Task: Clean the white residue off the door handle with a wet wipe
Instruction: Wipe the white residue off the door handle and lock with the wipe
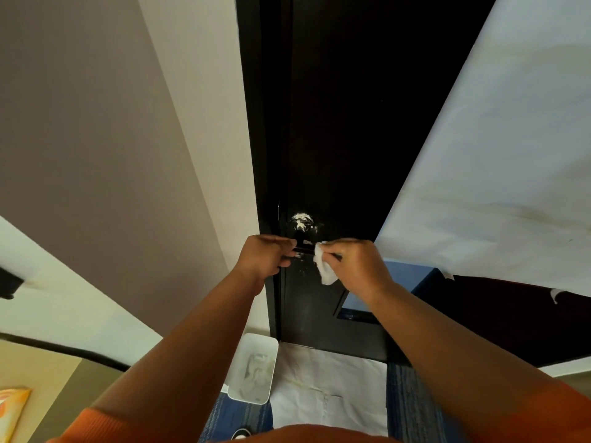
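Dark lever door handle [304, 250], white residue [301, 219] smeared on its round base, sits close to the black door's [335, 139] left edge. The left hand [265, 258] curls round the lever; the right hand [355, 265] pinches a crumpled white wet wipe [325, 270] against the lever.

Carpet [412, 398]: 1 white bin [236, 366] (crumpled wipes [257, 370] inside), paper sheet [329, 388]
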